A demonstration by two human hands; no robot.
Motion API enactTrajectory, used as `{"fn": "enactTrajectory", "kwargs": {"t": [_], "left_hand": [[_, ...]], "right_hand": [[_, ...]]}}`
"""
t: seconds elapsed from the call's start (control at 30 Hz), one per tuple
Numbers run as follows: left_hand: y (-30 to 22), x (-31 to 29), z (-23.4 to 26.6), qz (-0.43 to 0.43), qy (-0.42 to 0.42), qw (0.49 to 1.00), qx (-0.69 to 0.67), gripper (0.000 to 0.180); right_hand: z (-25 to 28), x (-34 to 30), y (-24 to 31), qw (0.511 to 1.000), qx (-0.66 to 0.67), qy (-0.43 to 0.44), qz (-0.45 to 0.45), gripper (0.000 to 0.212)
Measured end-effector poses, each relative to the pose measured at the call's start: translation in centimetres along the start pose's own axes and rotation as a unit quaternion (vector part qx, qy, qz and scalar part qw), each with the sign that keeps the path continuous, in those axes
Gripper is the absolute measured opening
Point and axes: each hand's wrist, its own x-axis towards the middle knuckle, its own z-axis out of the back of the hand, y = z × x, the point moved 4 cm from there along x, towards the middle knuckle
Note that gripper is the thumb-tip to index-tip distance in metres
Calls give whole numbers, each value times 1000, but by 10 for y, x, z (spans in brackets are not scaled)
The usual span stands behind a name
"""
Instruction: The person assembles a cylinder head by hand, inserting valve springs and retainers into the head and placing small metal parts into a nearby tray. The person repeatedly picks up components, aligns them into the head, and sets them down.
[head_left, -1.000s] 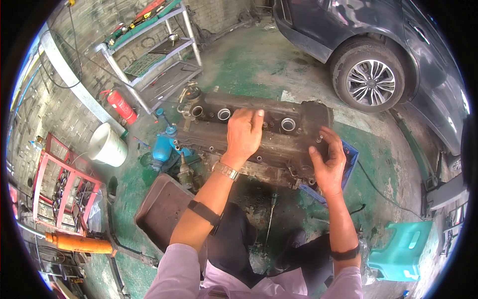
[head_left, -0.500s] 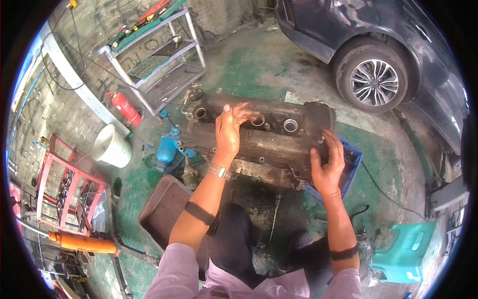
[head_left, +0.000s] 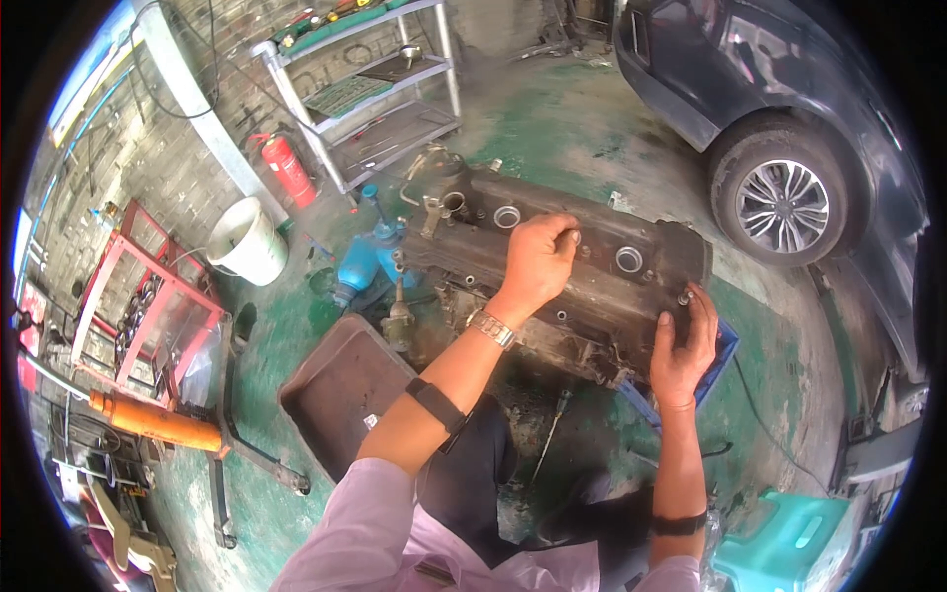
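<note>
In front of me lies a grimy engine cylinder head with its long brown valve cover [head_left: 602,296], set slantwise. My left hand [head_left: 540,259] is closed above the middle of the cover, close to a small bolt. Its fingertips are curled under, so whatever they may pinch is hidden. My right hand [head_left: 684,345] is at the cover's right end, fingers and thumb stretched apart. Its fingertips reach a small bolt [head_left: 685,295] there. Two round plug holes show either side of my left hand, the right one a pale-rimmed hole [head_left: 628,259].
A blue crate [head_left: 728,345] shows under the right end. A brown tray [head_left: 340,395] lies at near left, beside a blue jack [head_left: 365,264]. A screwdriver-like tool [head_left: 550,434] is on the floor. Around stand a teal stool [head_left: 789,538], white bucket [head_left: 249,247] and parked car [head_left: 750,89].
My left hand has moved right along the cover, and its spread, blurred fingers have closed. My right hand stays at the cover's right end. The whole view has shifted.
</note>
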Motion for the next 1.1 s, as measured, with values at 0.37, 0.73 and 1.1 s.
{"fn": "enactTrajectory", "kwargs": {"t": [0.37,0.73,1.1], "left_hand": [[-17,-6,0,-63,-31,993,96,9],[-18,-7,-1,-94,-45,986,129,9],[-19,-7,-1,-100,-44,986,129,8]], "right_hand": [[-2,-3,-2,1000,-20,9,-3,35],[-3,-3,-2,1000,-25,9,3,34],[-3,-2,-1,1000,-18,4,-1,34]]}}
